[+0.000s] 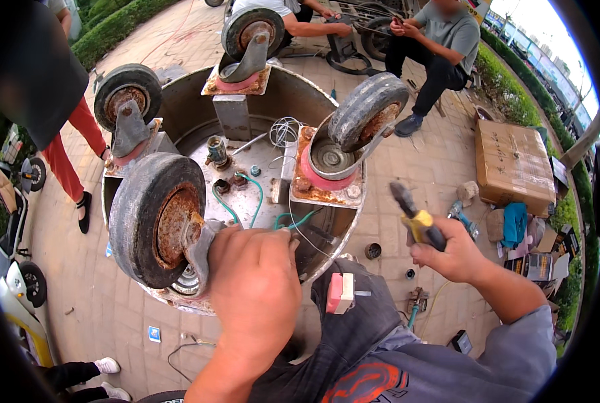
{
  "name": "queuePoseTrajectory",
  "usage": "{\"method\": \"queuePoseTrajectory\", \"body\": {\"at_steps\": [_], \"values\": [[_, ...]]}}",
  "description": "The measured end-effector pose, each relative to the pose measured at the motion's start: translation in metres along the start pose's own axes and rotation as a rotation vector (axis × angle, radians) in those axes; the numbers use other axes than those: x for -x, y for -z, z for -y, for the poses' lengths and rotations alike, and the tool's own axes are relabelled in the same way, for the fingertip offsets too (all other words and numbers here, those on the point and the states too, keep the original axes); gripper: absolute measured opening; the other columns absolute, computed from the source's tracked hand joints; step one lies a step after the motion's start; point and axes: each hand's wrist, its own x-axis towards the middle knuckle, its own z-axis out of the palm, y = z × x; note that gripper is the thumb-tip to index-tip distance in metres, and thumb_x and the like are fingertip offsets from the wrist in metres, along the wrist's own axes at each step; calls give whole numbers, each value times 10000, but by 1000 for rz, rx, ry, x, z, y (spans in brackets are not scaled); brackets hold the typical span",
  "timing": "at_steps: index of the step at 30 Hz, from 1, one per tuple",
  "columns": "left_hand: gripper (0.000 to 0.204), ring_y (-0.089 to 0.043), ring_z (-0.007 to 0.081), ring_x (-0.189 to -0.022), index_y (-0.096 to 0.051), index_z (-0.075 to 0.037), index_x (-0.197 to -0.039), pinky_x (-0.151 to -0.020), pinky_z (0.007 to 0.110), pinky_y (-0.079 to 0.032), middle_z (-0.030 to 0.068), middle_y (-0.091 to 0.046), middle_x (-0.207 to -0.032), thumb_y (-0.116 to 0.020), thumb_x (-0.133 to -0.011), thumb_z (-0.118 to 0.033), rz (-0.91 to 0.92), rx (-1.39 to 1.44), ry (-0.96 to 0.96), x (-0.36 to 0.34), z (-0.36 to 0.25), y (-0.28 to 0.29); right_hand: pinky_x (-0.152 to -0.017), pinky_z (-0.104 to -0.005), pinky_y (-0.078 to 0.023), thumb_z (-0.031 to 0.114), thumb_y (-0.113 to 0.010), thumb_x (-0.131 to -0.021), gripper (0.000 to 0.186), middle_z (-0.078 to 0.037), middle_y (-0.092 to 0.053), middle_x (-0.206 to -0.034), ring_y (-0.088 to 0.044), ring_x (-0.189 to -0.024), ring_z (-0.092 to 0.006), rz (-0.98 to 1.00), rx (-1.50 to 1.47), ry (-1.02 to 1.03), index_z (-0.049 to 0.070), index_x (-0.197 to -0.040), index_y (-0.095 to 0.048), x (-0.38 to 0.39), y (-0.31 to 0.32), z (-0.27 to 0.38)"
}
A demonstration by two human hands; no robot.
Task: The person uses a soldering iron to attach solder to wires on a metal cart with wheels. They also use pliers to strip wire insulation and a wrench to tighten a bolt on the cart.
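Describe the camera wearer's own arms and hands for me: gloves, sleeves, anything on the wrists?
The left hand and right hand are bare, with no gloves, and no watch or band shows on either wrist. The right arm has a loose grey sleeve ending near the elbow; no left sleeve is visible. The grey shirt carries a rounded orange-red print.

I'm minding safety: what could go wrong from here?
The small red-and-white box seemingly resting on the dark-trousered thigh could slide off if the leg shifts. The black rubber wheel with a rusty hub, beside the left hand, might swivel and knock it. The yellow-handled metal pliers in the right hand might nick the thin green wires if brought close.
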Motion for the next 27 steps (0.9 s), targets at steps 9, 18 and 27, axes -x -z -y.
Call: {"method": "queuePoseTrajectory", "body": {"at_steps": [9, 18, 27], "values": [[168, -617, 322, -805, -634, -10, -811, -842, 427, -470, 130, -648, -788, -760, -701, -27, 18, 9, -7, -4, -3, 2, -958, -451, -414, 118, -711, -624, 407, -257, -519, -1212, -506, -1087, -397, -48, 983, 550, -62, -978, -623, -2, -14, 31], [198, -599, 326, -826, -618, -23, -823, -828, 438, -461, 118, -632, -806, -750, -677, -12, 13, -2, -1, -1, -2, 2, -840, -435, -441, 124, -651, -684, 245, -244, -535, -1132, -531, -959, -350, -37, 1130, 626, -49, -856, -627, -21, -36, 48], [195, -596, 320, -823, -619, -26, -836, -840, 458, -458, 116, -626, -801, -740, -683, -27, 23, -1, -2, 0, 0, 1, -783, -422, -470, 130, -648, -720, 210, -209, -523, -1032, -533, -919, -334, -60, 1034, 641, -39, -839, -613, -23, -42, 45]]}}
